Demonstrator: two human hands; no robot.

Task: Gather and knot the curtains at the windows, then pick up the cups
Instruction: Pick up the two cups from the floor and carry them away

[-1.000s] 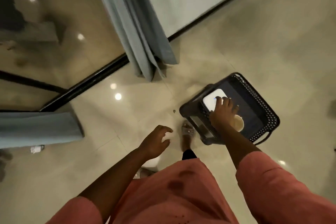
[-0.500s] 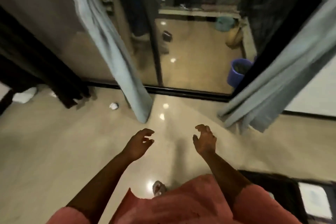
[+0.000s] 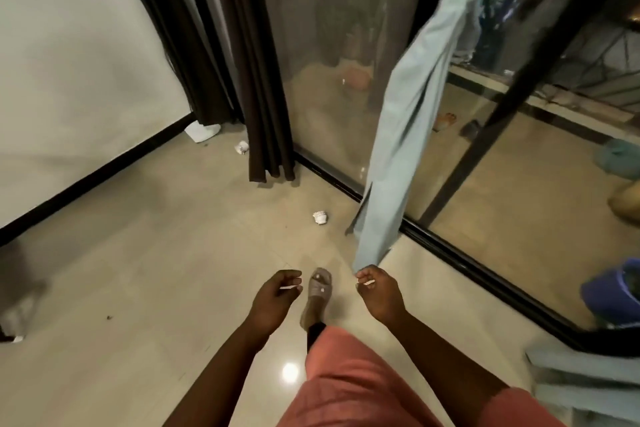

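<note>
Light-blue curtain (image 3: pixel 398 149) hangs upright, hem just ahead of right hand (image 3: pixel 379 291), the nearer; both hands' fingers loosely curled, empty; left hand (image 3: pixel 275 295) alongside.

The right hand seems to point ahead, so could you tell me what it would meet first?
Probably the hanging light blue curtain: its bottom hem sits just beyond the right hand, though depth is unclear.

Cup (image 3: pixel 320 218) lies near blue curtain (image 3: pixel 405 135) (both hands empty).

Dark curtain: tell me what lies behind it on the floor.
Behind the dark curtain, a white object and a crumpled cup lie by the wall. The folds hide anything more.
</note>
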